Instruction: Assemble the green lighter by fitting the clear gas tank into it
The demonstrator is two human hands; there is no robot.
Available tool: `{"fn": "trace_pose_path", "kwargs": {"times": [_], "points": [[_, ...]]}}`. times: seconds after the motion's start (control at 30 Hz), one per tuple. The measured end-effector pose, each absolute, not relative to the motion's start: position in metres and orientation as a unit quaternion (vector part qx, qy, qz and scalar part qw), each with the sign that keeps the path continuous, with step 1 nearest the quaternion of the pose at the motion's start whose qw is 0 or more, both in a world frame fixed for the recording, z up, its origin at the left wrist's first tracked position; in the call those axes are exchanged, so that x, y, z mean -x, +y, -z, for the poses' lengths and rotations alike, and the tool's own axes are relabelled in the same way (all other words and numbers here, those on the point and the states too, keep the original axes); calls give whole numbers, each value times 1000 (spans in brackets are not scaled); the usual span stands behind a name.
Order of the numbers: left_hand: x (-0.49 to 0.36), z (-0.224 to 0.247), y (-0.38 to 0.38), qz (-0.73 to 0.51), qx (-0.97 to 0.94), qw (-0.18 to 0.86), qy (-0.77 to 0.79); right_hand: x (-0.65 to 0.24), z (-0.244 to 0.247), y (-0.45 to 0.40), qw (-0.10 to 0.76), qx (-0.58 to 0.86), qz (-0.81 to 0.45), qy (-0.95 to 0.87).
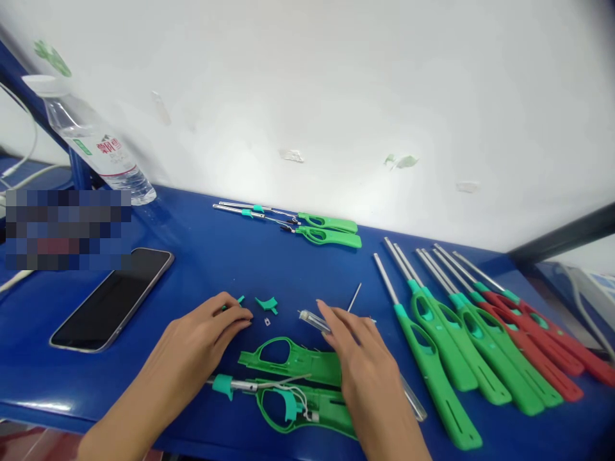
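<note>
Right hand (362, 358) half-curls at clear tube (313, 320), left hand (204, 333) beside teal trigger (269, 305) (either hold I cannot tell); picking seems underway, next needing light pinch.

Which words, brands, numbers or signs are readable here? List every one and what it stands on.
None can be quoted reliably.
Bottle label: large red characters, too blurred.
Same label: grey lettering below and green patch, too small.
Phone: dark screen, no text visible.
Lighters at right, open green shell halves: no lettering discernible.
</note>
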State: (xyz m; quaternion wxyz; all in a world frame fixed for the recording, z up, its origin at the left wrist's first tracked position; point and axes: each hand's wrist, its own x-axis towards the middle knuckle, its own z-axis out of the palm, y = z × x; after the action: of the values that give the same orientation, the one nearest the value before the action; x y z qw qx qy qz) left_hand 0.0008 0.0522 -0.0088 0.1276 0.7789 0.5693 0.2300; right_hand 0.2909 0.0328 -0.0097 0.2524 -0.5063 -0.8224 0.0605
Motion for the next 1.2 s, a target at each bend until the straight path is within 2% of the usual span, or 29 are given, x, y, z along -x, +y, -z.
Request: {"fn": "trace_pose_path", "kwargs": {"times": [0.13,0.27,0.6,1.07,1.2], "points": [[-1,15,53,-230,-763,157,583,-296,4,28,325,507,-148,-784],[-6,11,53,-245,-756,181,579,-294,3,28,353,516,-147,-766],[-44,-29,30,-383,-713,227,542,-264,-5,9,429,508,-266,-698],[-56,-37,20,-424,-664,250,563,-251,-10,2,521,450,-269,-674],[-60,-38,18,-444,-648,259,562,-249,-10,1,525,457,-264,-668]]}}
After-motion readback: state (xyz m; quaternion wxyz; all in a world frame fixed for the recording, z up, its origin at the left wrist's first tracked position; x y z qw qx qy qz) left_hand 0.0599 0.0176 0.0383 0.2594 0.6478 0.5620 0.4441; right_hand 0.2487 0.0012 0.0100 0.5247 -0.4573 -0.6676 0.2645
